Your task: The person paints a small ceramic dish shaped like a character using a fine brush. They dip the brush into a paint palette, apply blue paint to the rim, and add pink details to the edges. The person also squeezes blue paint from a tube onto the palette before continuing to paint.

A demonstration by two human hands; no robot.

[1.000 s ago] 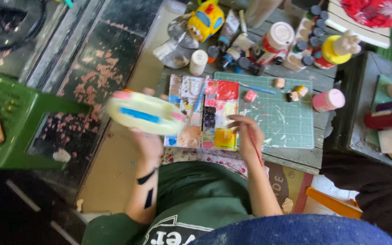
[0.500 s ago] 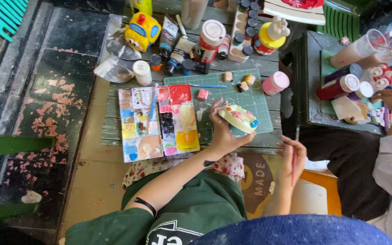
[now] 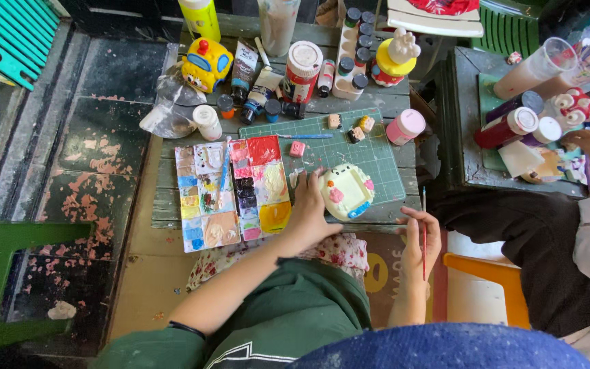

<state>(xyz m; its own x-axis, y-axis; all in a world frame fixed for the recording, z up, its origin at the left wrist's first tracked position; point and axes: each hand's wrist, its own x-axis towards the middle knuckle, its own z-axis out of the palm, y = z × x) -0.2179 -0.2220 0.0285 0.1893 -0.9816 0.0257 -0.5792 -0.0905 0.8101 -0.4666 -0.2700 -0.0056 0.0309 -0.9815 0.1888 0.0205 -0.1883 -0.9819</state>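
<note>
The left hand [image 3: 311, 205] grips a partly painted figurine [image 3: 347, 192] at the table's [image 3: 165, 205] front edge; the right hand [image 3: 420, 236] pinches a brush [image 3: 424, 236], colouring seemingly unfinished.

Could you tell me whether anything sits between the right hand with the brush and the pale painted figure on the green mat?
Nothing visible does. The right hand holds the thin brush just off the table edge, with bare mat and wood up to the painted figure, which the left hand grips.

The left hand [image 3: 311, 205] covers the painted figure's [image 3: 347, 191] near edge; its underside is hidden.
</note>
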